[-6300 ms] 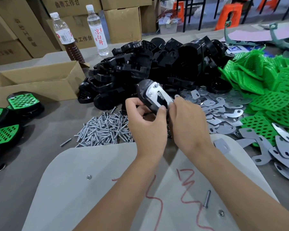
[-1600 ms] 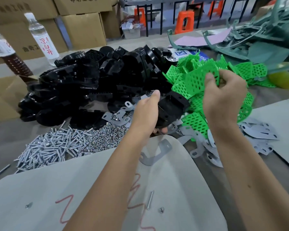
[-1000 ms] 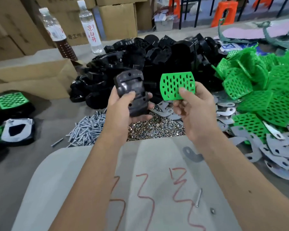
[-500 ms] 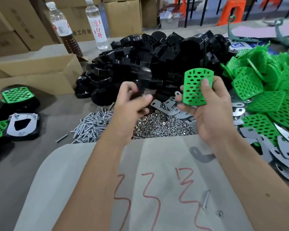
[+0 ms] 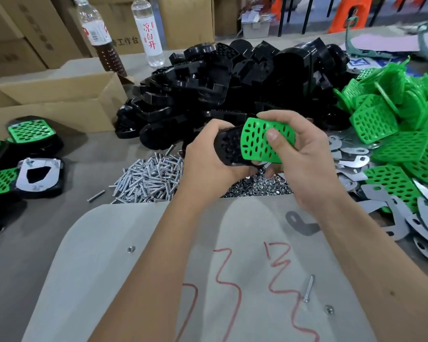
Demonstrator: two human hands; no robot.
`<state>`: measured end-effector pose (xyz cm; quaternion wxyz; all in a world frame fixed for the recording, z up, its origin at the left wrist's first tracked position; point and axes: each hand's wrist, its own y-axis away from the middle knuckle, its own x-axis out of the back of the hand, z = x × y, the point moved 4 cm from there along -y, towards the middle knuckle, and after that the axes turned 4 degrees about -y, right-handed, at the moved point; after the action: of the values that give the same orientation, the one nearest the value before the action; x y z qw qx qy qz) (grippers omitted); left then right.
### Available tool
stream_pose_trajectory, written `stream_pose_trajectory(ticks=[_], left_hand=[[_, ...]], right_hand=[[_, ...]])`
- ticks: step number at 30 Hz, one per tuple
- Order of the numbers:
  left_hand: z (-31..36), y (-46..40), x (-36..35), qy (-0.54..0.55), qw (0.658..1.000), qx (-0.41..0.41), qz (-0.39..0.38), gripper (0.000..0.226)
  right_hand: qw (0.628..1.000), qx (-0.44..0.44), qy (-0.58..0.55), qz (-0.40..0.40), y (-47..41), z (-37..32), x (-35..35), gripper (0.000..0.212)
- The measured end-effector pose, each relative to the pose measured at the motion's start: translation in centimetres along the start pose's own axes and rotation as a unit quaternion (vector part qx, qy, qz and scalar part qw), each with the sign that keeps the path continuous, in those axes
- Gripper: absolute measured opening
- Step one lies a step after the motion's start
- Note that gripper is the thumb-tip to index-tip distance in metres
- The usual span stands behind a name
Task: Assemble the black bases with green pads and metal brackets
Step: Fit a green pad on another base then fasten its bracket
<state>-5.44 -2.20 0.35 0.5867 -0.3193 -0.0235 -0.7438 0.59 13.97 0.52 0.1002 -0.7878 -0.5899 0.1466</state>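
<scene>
My left hand (image 5: pixel 208 156) grips a black base (image 5: pixel 229 149) from below and the left, above the heap of nuts. My right hand (image 5: pixel 304 154) holds a green perforated pad (image 5: pixel 260 141) against the base's right part, thumb pressing on the pad's face and fingers curled over its top edge. The pad covers about half of the base. A pile of black bases (image 5: pixel 220 82) lies behind my hands. Loose green pads (image 5: pixel 400 144) are heaped at the right, with flat metal brackets (image 5: pixel 405 218) spread below them.
Screws (image 5: pixel 148 178) and nuts (image 5: pixel 260 186) lie in heaps below my hands. Finished bases with green pads (image 5: pixel 27 130) and one with a bracket (image 5: pixel 37 176) sit at left. An open carton (image 5: pixel 59 104), two bottles (image 5: pixel 148 30), a grey board (image 5: pixel 134 267) with a loose screw (image 5: pixel 308 288).
My hands have come together: the green pad, held apart to the right half a second ago, now lies on the black base in my left hand. The base has been turned grid side up.
</scene>
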Motion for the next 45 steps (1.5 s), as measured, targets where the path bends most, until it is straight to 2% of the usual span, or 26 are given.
stream_pose_trajectory(ticks=[3,6,8,11,13,17,20,25,29,35,39,41,45], left_hand=[[-0.1,0.1,-0.2,0.086,0.995,0.022,-0.039,0.062],[0.4,0.3,-0.3,0.241,0.966,0.079,-0.056,0.029],[0.6,0.4,-0.3,0.313,0.942,0.113,-0.05,0.031],[1.4,0.6,-0.7,0.345,0.928,0.136,-0.029,0.045],[1.9,0.6,-1.1,0.343,0.927,0.148,-0.023,0.044],[2.1,0.3,-1.5,0.261,0.956,0.135,0.0,0.03],[1.6,0.2,-1.6,0.219,0.964,0.148,-0.003,0.029],[1.4,0.5,-1.8,0.178,0.972,0.151,-0.03,0.03],[1.5,0.7,-1.9,0.188,0.972,0.14,-0.025,0.033],[1.8,0.8,-1.5,0.221,0.966,0.132,-0.033,0.041],[1.5,1.0,-1.3,0.213,0.969,0.1,-0.071,0.021],[1.2,0.9,-1.4,0.201,0.972,0.084,-0.087,0.016],[0.8,0.9,-1.4,0.172,0.979,0.061,-0.093,0.027]], right_hand=[[1.0,-0.018,-0.001,0.002,0.0,0.3,-0.3,0.031],[0.999,-0.041,-0.017,0.004,0.1,0.6,-0.4,0.033],[0.999,-0.052,-0.012,-0.004,0.2,0.6,-0.7,0.034],[0.999,-0.041,0.024,-0.012,0.4,0.4,-1.2,0.033],[0.998,-0.035,0.047,-0.006,0.5,0.2,-1.4,0.029],[0.996,-0.037,0.082,-0.024,0.7,0.6,-1.5,0.003],[0.989,-0.021,0.145,-0.009,0.7,0.7,-1.4,0.015],[0.961,0.033,0.272,0.029,0.9,-0.1,-2.1,0.024],[0.967,0.033,0.245,0.063,1.0,-0.1,-2.1,0.024],[0.974,0.027,0.217,0.053,0.7,0.0,-1.7,0.025],[0.974,0.038,0.212,0.074,0.8,0.1,-1.5,0.027],[0.977,0.032,0.194,0.088,0.9,0.2,-1.2,0.031],[0.982,-0.005,0.151,0.11,0.6,0.5,-0.3,0.045]])
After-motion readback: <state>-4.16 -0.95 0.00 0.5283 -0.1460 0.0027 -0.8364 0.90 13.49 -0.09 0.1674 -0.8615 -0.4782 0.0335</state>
